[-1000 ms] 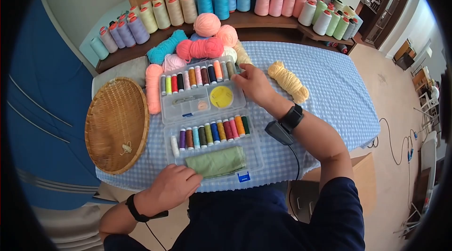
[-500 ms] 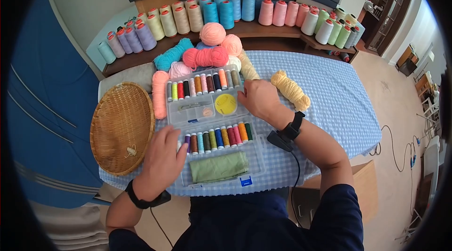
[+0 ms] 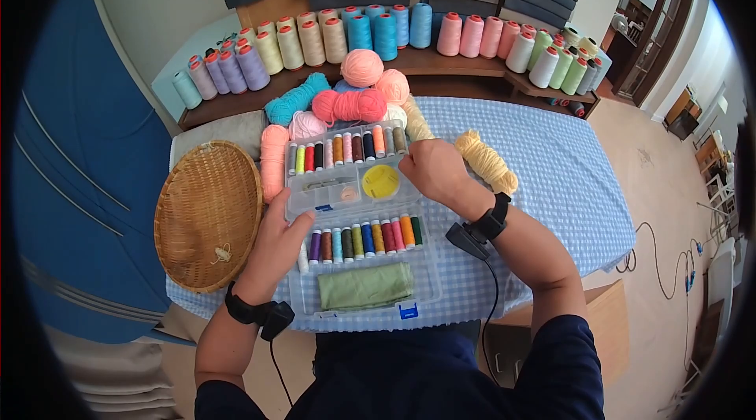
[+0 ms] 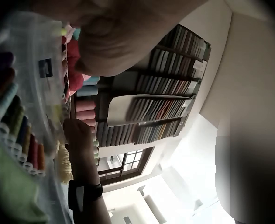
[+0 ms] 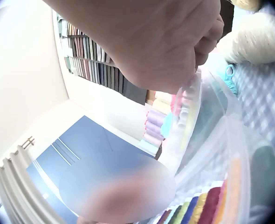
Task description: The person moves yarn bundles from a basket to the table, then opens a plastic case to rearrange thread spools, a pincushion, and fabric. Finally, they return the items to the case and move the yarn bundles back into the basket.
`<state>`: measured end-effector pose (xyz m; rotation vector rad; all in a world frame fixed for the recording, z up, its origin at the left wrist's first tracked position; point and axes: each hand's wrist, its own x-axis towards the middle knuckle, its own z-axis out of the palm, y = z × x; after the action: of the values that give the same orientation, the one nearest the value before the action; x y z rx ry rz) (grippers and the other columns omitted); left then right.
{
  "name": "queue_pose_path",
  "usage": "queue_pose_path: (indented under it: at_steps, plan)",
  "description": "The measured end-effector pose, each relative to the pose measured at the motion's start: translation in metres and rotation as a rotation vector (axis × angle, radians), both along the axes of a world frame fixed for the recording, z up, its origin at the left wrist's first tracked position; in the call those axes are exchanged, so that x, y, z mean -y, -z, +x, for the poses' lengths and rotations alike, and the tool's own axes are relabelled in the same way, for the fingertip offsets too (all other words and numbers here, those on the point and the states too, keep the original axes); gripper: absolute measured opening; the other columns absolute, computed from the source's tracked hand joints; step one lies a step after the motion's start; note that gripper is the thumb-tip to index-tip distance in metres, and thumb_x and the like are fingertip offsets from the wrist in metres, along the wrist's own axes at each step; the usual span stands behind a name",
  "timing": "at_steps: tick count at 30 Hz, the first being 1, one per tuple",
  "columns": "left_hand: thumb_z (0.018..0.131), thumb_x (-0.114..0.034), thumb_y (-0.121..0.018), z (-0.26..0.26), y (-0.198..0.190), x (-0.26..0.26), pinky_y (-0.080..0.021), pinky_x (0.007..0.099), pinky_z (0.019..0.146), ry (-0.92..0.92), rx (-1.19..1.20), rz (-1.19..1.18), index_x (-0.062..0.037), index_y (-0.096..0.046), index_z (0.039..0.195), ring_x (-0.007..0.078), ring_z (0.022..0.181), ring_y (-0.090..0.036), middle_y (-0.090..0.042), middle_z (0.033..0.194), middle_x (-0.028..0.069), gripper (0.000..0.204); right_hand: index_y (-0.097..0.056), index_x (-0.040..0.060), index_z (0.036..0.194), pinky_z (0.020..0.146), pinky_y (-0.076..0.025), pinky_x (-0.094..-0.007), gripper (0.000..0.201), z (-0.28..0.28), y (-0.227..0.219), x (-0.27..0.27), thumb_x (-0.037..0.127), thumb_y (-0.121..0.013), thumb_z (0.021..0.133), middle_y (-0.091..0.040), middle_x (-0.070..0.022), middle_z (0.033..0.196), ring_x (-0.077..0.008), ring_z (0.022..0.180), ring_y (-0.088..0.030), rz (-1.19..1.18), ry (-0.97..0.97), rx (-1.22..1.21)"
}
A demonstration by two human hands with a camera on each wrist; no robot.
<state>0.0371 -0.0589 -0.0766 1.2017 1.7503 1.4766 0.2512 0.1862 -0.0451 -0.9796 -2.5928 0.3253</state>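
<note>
A clear plastic sewing box [image 3: 429, 294] lies unfolded on the table. Its far half [image 3: 346, 198] holds a row of thread spools [image 3: 337, 150], a yellow round pin case [image 3: 381, 181] and small items. More colored spools [image 3: 368, 239] and a folded green cloth [image 3: 365, 287] fill the near half. At the far half's right edge, my right hand [image 3: 441, 173] grips the plastic with curled fingers, partly hidden in the right wrist view. My left hand [image 3: 276, 240] reaches the far half's left edge, thumb extended and apart from the other fingers, some fingertips hidden.
A wicker basket [image 3: 206, 215] with a scrap of yarn stands at the left. Yarn balls and skeins [image 3: 350, 105] are heaped behind the box, and a yellow skein [image 3: 487, 161] lies to its right. Thread cones [image 3: 385, 38] line the shelf behind the blue checked cloth [image 3: 551, 176].
My left hand has moved from the near half's front left corner up along the left side to the far half's edge. My right hand has shifted slightly down the right edge.
</note>
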Motion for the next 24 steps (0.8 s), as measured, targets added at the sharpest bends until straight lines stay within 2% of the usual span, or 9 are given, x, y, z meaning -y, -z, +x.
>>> queue_pose_path:
  at_steps: [3,6,9,11,15,17,19,24]
  plan:
    - [0.105,-0.016,-0.065,0.005,-0.008,0.000,-0.051,0.0343,0.109,-0.048,0.080,-0.032,0.0167,-0.035,0.159,0.0214,0.131,-0.062,-0.059,0.149,0.0233,0.070,-0.076,-0.0032,0.082,0.079,-0.060,-0.0558,0.036,-0.001,-0.003,-0.005,0.029,-0.065,0.094,-0.073,-0.0287,0.083,-0.0474,0.082,-0.074,-0.067,-0.001,-0.066]
    - [0.106,-0.011,-0.061,0.004,-0.014,-0.001,-0.049,0.0336,0.112,-0.010,0.141,-0.022,0.0147,-0.036,0.160,0.0212,0.133,-0.062,-0.059,0.150,0.0211,0.065,-0.075,-0.0046,0.082,0.079,-0.059,-0.0558,0.036,-0.003,-0.002,-0.007,0.028,-0.064,0.094,-0.072,-0.0304,0.082,-0.0485,0.082,-0.073,-0.114,-0.016,-0.142]
    - [0.108,-0.007,-0.056,0.022,-0.042,0.003,-0.045,0.0347,0.117,-0.020,0.220,0.103,0.0123,-0.039,0.160,0.0218,0.137,-0.059,-0.060,0.151,0.0189,0.058,-0.074,-0.0048,0.084,0.077,-0.058,-0.0558,0.034,0.000,-0.002,-0.009,0.026,-0.063,0.094,-0.071,-0.0312,0.081,-0.0492,0.080,-0.072,-0.191,-0.050,-0.245]
    - [0.109,-0.006,-0.057,0.022,-0.045,0.009,-0.035,0.0389,0.128,-0.057,0.378,0.081,0.0088,-0.039,0.162,0.0260,0.152,-0.047,-0.048,0.163,0.0208,0.058,-0.074,-0.0047,0.085,0.076,-0.057,-0.0558,0.033,0.004,-0.004,-0.006,0.025,-0.063,0.095,-0.070,-0.0315,0.081,-0.0496,0.079,-0.071,-0.257,-0.079,-0.313]
    - [0.108,-0.005,-0.058,0.019,-0.035,0.044,-0.034,0.0385,0.128,-0.081,0.262,0.075,0.0087,-0.039,0.161,0.0254,0.153,-0.046,-0.046,0.165,0.0210,0.058,-0.070,-0.0050,0.083,0.071,-0.055,-0.0562,0.031,0.034,-0.019,0.025,0.022,-0.063,0.096,-0.068,-0.0314,0.078,-0.0511,0.074,-0.068,-0.217,-0.125,-0.260]
    - [0.105,0.002,-0.058,0.023,-0.033,0.074,-0.035,0.0419,0.128,-0.026,0.244,0.042,0.0100,-0.037,0.162,0.0250,0.153,-0.045,-0.048,0.163,0.0191,0.060,-0.069,-0.0049,0.081,0.069,-0.054,-0.0563,0.031,0.054,-0.023,0.046,0.022,-0.064,0.096,-0.068,-0.0310,0.077,-0.0514,0.073,-0.067,-0.224,-0.130,-0.216]
    - [0.104,0.004,-0.058,0.038,-0.038,0.102,-0.034,0.0439,0.129,0.021,0.216,0.028,0.0095,-0.037,0.162,0.0256,0.154,-0.044,-0.045,0.165,0.0193,0.062,-0.061,-0.0052,0.076,0.060,-0.050,-0.0517,0.029,0.075,-0.020,0.067,0.015,-0.065,0.096,-0.061,-0.0291,0.070,-0.0475,0.063,-0.063,-0.213,-0.200,-0.187]
    - [0.100,0.010,-0.060,0.056,-0.019,0.147,-0.033,0.0471,0.130,0.101,0.208,-0.031,0.0072,-0.037,0.163,0.0269,0.157,-0.040,-0.038,0.170,0.0206,0.067,-0.058,-0.0013,0.071,0.059,-0.050,-0.0534,0.030,0.100,-0.001,0.098,0.012,-0.067,0.096,-0.061,-0.0254,0.066,-0.0472,0.061,-0.063,-0.198,-0.255,-0.120]
